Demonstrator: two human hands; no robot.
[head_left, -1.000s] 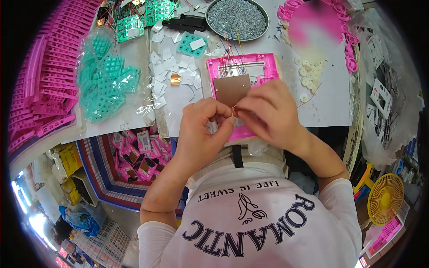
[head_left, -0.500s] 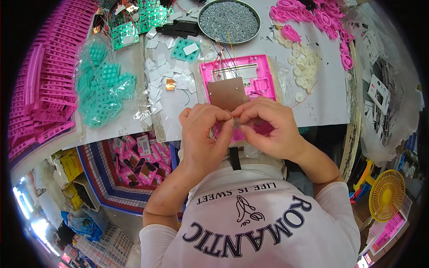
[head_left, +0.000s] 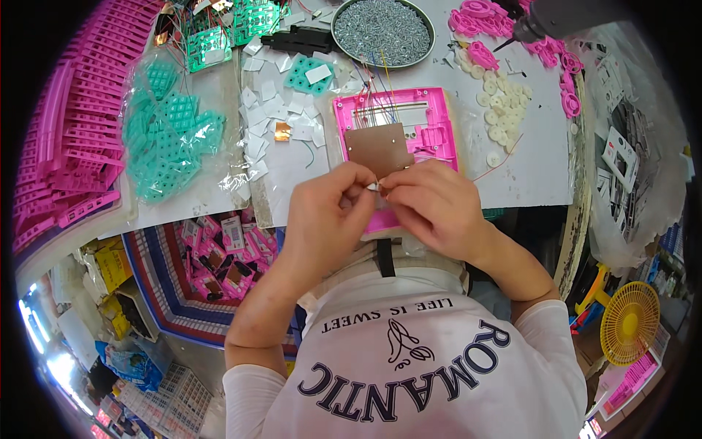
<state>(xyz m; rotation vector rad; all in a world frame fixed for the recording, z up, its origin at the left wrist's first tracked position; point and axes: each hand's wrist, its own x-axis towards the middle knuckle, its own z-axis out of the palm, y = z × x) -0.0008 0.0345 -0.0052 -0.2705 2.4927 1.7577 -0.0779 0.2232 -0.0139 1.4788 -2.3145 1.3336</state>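
Observation:
A pink plastic casing [head_left: 441,110] lies at the table's front edge, with a brown circuit board [head_left: 378,148] across its middle and thin coloured wires [head_left: 380,91] running up from it. Just below the board, my left hand [head_left: 329,212] is closed, pinching a small white piece [head_left: 374,186] between thumb and forefinger. My right hand [head_left: 439,208] is closed too, its fingertips meeting the left ones over the casing. What the right fingertips hold is hidden, though a bit of orange-brown shows beside the white piece. Both hands cover the lower part of the casing.
A round tin of screws [head_left: 382,33] stands behind the casing. White paper squares [head_left: 267,117] and bagged teal keypads [head_left: 168,139] lie left, cream discs [head_left: 504,110] right. A dark pointed tool [head_left: 548,22] hangs at the upper right. A striped basket [head_left: 168,293] sits below.
The white piece now shows at my left fingertips. My left hand has turned slightly, its fingers curled tighter. The view has shifted a little, and the dark pointed tool has come into sight.

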